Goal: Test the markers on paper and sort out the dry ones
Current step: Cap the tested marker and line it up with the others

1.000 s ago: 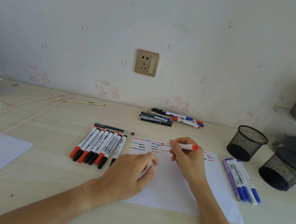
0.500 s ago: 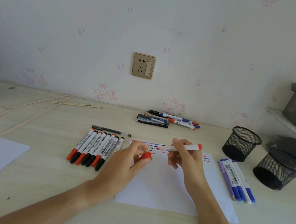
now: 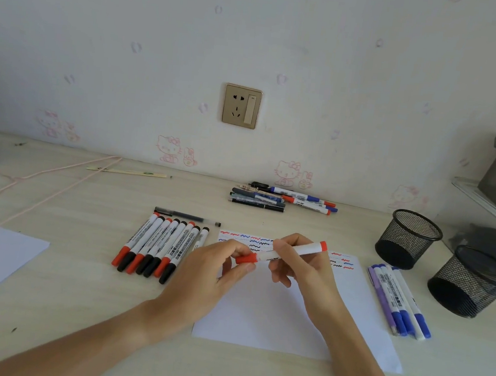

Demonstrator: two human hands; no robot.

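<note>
A single head-worn wide-angle view looks forward and down from the seated person's own position, facing the wall (image 3: 346, 60) at 12 o'clock. The table (image 3: 63, 275) fills the lower half at close range, both forearms entering from 6 o'clock, with the edges bowed by the lens.

red-capped white marker (image 3: 293, 251), black mesh cups (image 3: 407, 239)

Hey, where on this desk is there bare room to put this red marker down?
Bare desk lies between the row of red and black markers and the back pile of pens, and between the paper and the blue markers. It is crowded by the mesh cups.
</note>
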